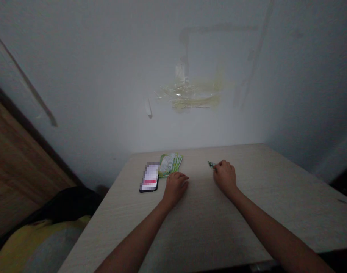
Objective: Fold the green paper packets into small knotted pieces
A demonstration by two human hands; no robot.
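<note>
My right hand (225, 176) rests low over the table, its fingers closed. From its fingertips pokes a pointed bit of a green-and-white printed piece (211, 164); the rest is hidden behind the fingers, so I cannot tell its kind. My left hand (176, 185) lies on the table with the fingers stretched out to the right and nothing in them. Just beyond it is a fanned stack of green-and-white printed cards or flat packets (170, 163). The left knuckles overlap the stack's near edge in view; whether they touch cannot be seen.
A phone (150, 178) with a lit, pixelated screen lies left of the stack. The pale wooden table (202, 227) meets a wall (111, 94) with peeling tape (196, 100). Yellow and grey cloth (45, 242) and a wooden panel (20, 151) stand at the left.
</note>
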